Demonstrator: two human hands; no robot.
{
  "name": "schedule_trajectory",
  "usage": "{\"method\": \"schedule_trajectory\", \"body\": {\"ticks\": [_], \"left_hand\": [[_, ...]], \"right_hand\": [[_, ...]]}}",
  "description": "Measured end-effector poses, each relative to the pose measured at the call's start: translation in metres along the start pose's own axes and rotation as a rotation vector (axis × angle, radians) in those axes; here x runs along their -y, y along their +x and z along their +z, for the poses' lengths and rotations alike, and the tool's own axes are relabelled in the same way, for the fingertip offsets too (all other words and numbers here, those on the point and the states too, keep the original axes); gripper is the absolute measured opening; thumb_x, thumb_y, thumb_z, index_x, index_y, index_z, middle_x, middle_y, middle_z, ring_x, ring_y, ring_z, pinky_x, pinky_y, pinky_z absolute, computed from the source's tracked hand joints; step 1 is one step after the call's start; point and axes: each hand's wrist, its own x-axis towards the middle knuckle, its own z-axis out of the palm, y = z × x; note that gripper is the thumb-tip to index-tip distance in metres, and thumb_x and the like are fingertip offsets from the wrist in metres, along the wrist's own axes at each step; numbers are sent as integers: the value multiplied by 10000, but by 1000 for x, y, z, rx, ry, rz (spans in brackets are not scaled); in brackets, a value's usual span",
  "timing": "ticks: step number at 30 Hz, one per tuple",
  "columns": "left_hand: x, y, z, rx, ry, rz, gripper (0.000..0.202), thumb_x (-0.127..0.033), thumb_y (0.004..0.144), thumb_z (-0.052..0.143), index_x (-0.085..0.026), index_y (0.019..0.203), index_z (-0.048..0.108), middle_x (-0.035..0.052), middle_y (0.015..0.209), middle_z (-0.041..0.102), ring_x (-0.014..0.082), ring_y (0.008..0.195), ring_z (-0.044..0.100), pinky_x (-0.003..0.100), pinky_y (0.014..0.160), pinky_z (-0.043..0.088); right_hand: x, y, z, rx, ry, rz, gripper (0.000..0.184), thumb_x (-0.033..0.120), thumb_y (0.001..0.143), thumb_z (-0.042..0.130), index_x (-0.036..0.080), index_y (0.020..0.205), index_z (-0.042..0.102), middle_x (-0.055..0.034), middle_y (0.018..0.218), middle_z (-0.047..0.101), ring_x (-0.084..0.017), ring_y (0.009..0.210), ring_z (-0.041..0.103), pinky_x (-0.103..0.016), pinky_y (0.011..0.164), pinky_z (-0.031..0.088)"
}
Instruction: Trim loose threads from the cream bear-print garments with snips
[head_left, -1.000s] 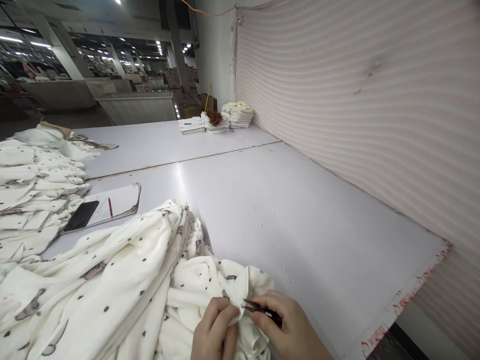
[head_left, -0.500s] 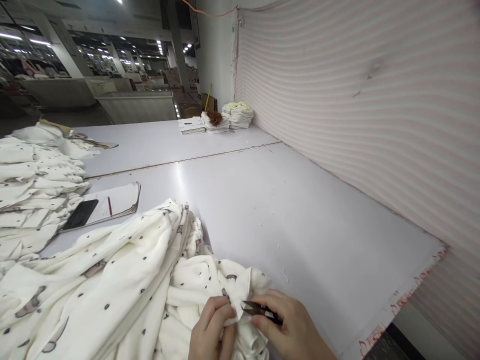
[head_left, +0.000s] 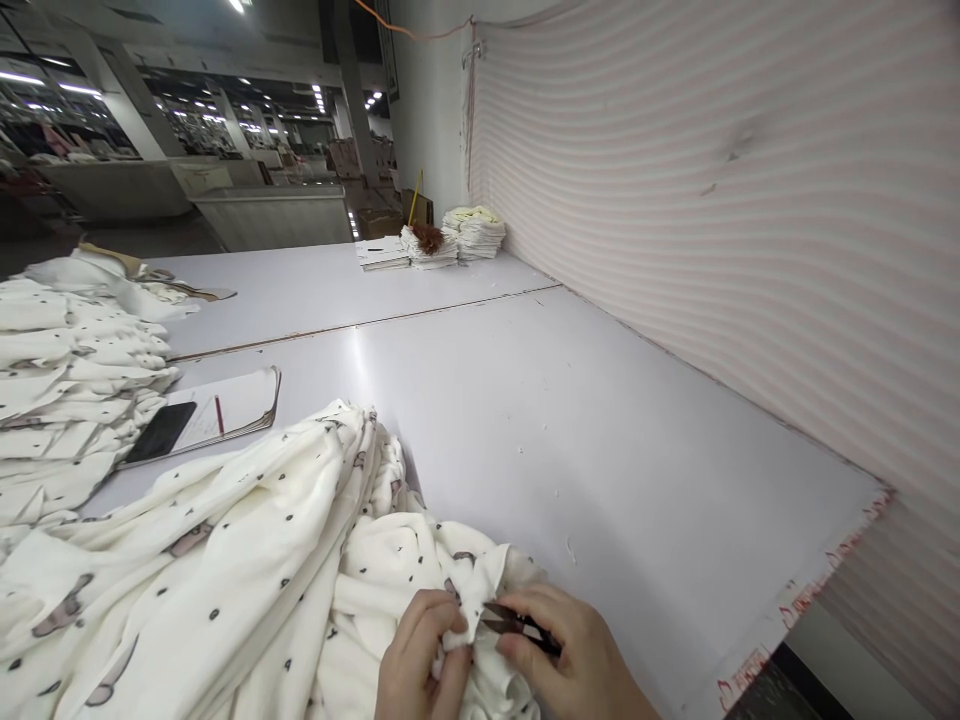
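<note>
Hands [head_left: 424, 655] shifted slightly left, pale tabletop [head_left: 637, 480], striped sheet [head_left: 660, 200], dim hall [head_left: 296, 135]

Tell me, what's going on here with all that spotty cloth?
A person's left hand pinches an edge of the white, soft-looking cloth with dark spots. The right hand holds small, black-handled metal snips, blades apart, tips right by that edge; whether they touch it is hard to tell. Farther left, a black, flat, rectangular device and a thin red pen lie on a white paper notebook.
</note>
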Motion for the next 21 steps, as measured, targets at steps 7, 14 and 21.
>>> {"method": "schedule_trajectory", "body": {"ticks": [7, 14, 21], "left_hand": [[0, 9, -7, 101, -156, -260, 136, -316, 844, 588, -222, 903, 666, 12, 771, 666, 166, 677, 599, 234, 621, 474], [1, 14, -11, 140, -273, -329, 185, -371, 833, 632, -226, 905, 723, 18, 776, 678, 161, 688, 580, 237, 640, 462], [6, 17, -13, 195, -319, -365, 216, -390, 816, 650, -227, 918, 749, 14, 734, 626, 145, 661, 534, 242, 640, 454]], "right_hand": [[3, 5, 8, -114, -9, -44, 210, 247, 846, 570, 223, 1014, 694, -49, 926, 717, -197, 827, 667, -222, 696, 504], [0, 16, 29, -154, -37, -124, 178, 238, 871, 539, 193, 920, 705, -50, 843, 719, -184, 772, 668, -232, 686, 493], [0, 18, 30, -185, 16, -112, 170, 255, 865, 551, 200, 853, 712, -43, 790, 712, -181, 737, 656, -228, 658, 479]]}}
